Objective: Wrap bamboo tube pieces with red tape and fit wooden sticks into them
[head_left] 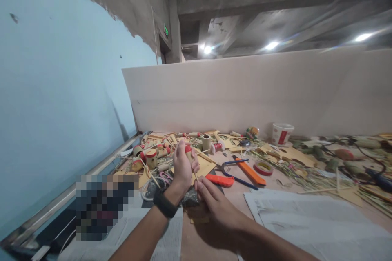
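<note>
My left hand (183, 167), with a dark band on its wrist, is closed around a small bamboo tube with a red top (188, 151). My fingers hide much of the tube. Just below it, my right hand (214, 197) pinches a thin wooden stick (196, 177) between thumb and fingertips. The stick's upper end runs up toward my left hand; whether it touches the tube cannot be made out. Close by lie yellow card (206, 167), a red-handled cutter (222, 180) and blue-handled pliers (235, 169).
Red-topped bamboo pieces (151, 158) crowd the back left. An orange box cutter (252, 172), a tape roll (263, 168) and a paper cup (282, 133) stand or lie to the right. Newspaper (306, 220) covers the front right. A pale partition (245, 98) rises behind.
</note>
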Demonstrator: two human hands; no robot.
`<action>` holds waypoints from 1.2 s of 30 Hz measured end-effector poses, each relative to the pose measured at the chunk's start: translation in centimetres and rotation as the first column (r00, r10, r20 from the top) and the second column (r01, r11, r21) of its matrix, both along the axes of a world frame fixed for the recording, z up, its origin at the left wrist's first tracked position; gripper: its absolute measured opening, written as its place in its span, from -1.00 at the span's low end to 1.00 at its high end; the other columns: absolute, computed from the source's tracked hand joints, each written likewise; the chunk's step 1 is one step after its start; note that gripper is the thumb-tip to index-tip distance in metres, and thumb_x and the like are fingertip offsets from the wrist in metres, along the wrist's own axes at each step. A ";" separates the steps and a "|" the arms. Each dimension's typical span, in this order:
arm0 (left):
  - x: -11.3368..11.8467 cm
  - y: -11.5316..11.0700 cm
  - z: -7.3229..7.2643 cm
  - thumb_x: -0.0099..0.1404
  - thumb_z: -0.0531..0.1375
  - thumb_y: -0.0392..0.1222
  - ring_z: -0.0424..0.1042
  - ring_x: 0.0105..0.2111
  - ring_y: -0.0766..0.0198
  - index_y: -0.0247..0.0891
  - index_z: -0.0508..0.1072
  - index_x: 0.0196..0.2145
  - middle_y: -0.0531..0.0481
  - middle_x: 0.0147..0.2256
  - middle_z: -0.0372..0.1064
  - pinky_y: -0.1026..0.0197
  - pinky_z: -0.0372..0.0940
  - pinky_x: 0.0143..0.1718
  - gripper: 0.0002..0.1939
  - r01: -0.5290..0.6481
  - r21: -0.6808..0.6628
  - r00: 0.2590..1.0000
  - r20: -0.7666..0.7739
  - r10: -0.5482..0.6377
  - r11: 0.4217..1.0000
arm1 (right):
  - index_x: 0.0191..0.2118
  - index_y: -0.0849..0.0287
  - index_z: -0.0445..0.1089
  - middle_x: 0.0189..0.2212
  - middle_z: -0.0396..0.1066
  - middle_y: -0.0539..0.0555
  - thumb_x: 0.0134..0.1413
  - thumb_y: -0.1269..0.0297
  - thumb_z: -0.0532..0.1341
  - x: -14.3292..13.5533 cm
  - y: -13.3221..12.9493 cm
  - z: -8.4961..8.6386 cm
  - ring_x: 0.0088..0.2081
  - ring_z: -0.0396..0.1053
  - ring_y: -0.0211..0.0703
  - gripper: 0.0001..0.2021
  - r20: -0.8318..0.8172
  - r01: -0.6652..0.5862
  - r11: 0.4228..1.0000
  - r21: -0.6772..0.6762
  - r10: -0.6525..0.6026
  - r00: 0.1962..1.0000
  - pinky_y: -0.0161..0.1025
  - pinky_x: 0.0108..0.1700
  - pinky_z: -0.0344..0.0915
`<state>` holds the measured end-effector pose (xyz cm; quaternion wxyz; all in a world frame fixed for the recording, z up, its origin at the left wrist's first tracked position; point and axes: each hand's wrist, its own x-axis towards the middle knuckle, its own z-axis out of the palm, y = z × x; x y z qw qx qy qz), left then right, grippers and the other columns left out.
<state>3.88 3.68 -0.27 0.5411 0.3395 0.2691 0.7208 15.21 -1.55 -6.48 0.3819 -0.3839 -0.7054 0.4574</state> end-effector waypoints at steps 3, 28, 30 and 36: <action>0.0 0.2 -0.3 0.29 0.11 0.19 -0.01 -0.82 0.49 -0.19 0.26 -0.33 0.23 -0.63 0.16 0.41 -0.08 -0.82 -0.63 -0.051 0.034 0.999 -0.013 0.052 0.998 | -0.07 0.08 0.39 -0.13 0.42 0.14 0.33 -0.12 -0.01 -0.2 0.1 -0.1 -0.01 0.33 0.01 -0.58 -0.036 -0.010 1.000 -0.001 0.010 0.999 -0.08 0.10 0.28; -0.5 0.3 -0.3 0.27 0.09 0.17 -0.03 -0.82 0.46 -0.18 0.20 -0.44 0.22 -0.67 0.10 0.37 -0.06 -0.80 -0.63 -0.077 0.078 0.993 0.095 0.069 0.994 | -0.10 0.12 0.41 -0.13 0.45 0.13 0.31 -0.11 0.01 -0.7 0.3 -0.2 0.00 0.37 0.00 -0.57 -0.122 -0.061 0.998 0.001 0.061 0.991 -0.08 0.13 0.26; -0.4 0.2 -0.4 0.26 0.10 0.13 -0.03 -0.82 0.45 -0.18 0.20 -0.44 0.21 -0.67 0.10 0.37 -0.06 -0.80 -0.66 -0.090 0.098 0.993 0.086 0.082 0.991 | -0.11 0.14 0.41 -0.13 0.44 0.14 0.31 -0.11 0.00 -0.6 0.2 0.0 -0.01 0.37 -0.01 -0.57 -0.114 -0.052 0.999 0.006 0.052 0.992 -0.09 0.13 0.26; 0.0 -0.7 -0.2 0.26 0.11 0.03 -0.01 -0.79 0.45 -0.16 0.21 -0.39 0.21 -0.64 0.13 0.39 -0.07 -0.77 -0.76 -0.126 0.198 0.992 0.050 0.119 0.972 | -0.15 0.09 0.36 -0.18 0.42 0.09 0.33 -0.09 0.00 -0.4 0.4 -0.5 -0.08 0.37 -0.07 -0.62 -0.092 -0.053 0.999 0.000 0.053 0.994 -0.18 0.03 0.30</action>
